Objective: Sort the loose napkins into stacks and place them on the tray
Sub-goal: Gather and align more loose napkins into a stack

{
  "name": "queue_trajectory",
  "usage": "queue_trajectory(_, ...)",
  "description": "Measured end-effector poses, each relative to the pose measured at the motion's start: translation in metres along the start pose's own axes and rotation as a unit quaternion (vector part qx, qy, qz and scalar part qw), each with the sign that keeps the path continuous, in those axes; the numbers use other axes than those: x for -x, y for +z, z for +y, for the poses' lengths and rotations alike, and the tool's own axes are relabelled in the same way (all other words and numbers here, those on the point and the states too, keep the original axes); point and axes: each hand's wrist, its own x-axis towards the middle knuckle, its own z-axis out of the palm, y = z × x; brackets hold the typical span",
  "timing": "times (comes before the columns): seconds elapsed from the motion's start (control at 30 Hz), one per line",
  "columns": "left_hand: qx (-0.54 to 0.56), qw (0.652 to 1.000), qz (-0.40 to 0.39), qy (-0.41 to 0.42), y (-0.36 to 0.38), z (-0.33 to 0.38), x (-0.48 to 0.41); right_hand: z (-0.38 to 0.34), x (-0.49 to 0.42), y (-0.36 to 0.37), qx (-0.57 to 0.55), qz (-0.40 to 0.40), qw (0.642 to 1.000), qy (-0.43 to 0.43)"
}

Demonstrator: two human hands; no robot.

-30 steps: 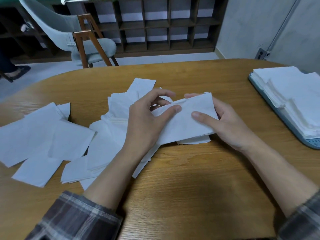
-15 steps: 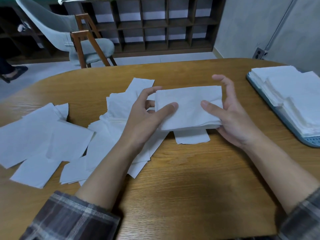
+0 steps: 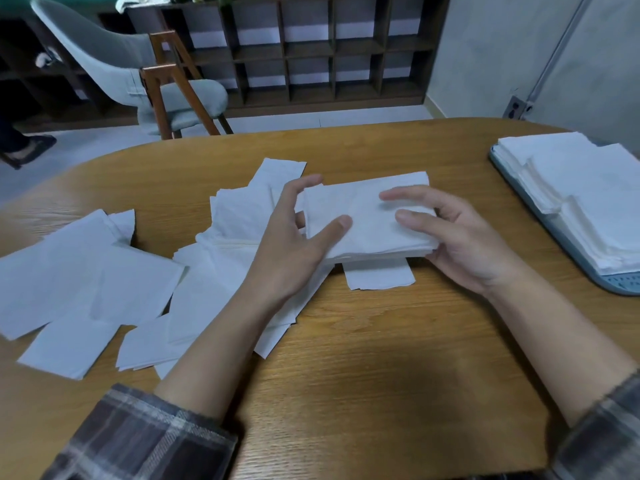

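I hold a napkin stack point(image 3: 367, 220) over the table point(image 3: 381, 358), left hand point(image 3: 291, 244) gripping its left edge, right hand point(image 3: 460, 244) gripping its right edge, loose napkins point(image 3: 86, 265) strewn to the left, tray point(image 3: 620, 289) of stacked napkins at far right

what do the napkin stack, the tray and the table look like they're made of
The napkin stack: thin white paper, matte; soft creases and layered edges show. The tray: probably plastic, pale blue-grey, smooth, with a rounded moulded rim. The table: wood or wood veneer, going by the grain; low satin sheen.
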Motion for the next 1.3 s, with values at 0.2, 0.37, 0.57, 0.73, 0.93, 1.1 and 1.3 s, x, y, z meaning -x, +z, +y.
queue_trajectory(0.2,-0.210,0.954,-0.026,0.213,0.009,-0.010,0.002,0.009,-0.005,-0.007,0.198,0.151,0.966,-0.063)
queue_trajectory(0.37,-0.266,0.925,-0.180,0.204,0.017,-0.023,0.003,0.008,-0.006,-0.006,0.230,0.166,0.956,-0.077)
queue_trajectory(0.57,-0.261,0.926,-0.159,0.223,0.016,-0.014,0.007,0.011,-0.006,-0.008,0.230,0.153,0.957,-0.091)
queue_trajectory(0.73,-0.169,0.956,-0.125,0.205,0.008,-0.003,0.009,0.014,-0.007,-0.010,0.227,0.140,0.959,-0.091)
queue_trajectory(0.93,-0.210,0.941,-0.142,0.225,0.005,-0.004,0.007,0.013,-0.007,-0.009,0.222,0.143,0.961,-0.084)
queue_trajectory(1.1,-0.236,0.928,-0.185,0.224,0.005,-0.009,0.004,0.012,-0.007,-0.007,0.229,0.133,0.961,-0.077)
queue_trajectory(1.3,-0.143,0.961,-0.138,0.194,0.006,0.006,0.014,0.014,-0.008,-0.008,0.228,0.126,0.961,-0.087)
